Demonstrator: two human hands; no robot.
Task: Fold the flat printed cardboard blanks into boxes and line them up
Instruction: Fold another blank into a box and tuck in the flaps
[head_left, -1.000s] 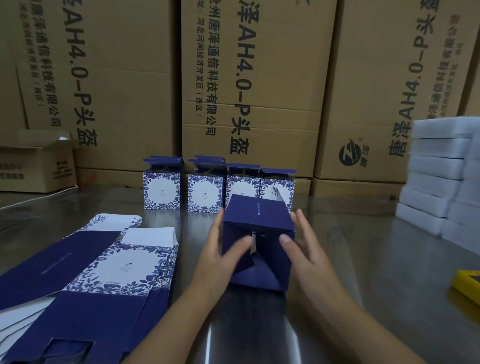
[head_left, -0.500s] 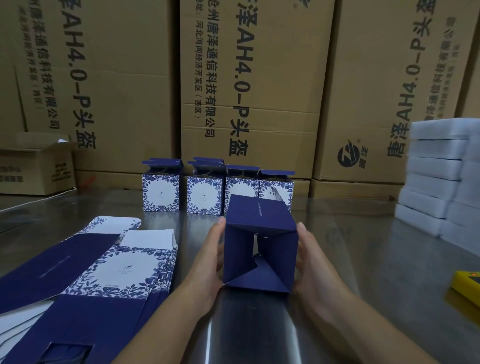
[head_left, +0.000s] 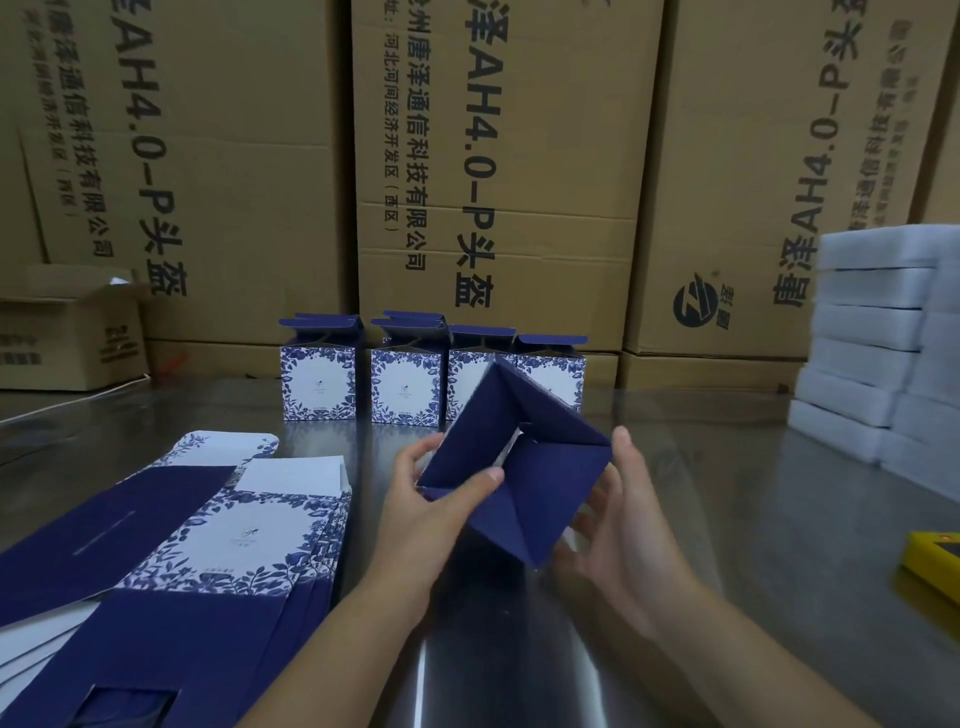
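Centrally, tilted navy box (head_left: 519, 467) held between left hand (head_left: 423, 501), pinching, and right hand (head_left: 626, 525), cupping

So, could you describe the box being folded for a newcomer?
On the steel table, before the row of floral cardboard boxes, the left hand and right hand hold a dark blue cardboard box. Unlike those upright neighbours, it is tilted, showing only plain blue.

one wide-angle view is taken from the head, faced forward and down across the metal table (head_left: 753, 493). the box (head_left: 524, 467), held by the left hand (head_left: 426, 512) and right hand (head_left: 628, 525), is seen close, near centre; cartons (head_left: 545, 156) are seen far behind.
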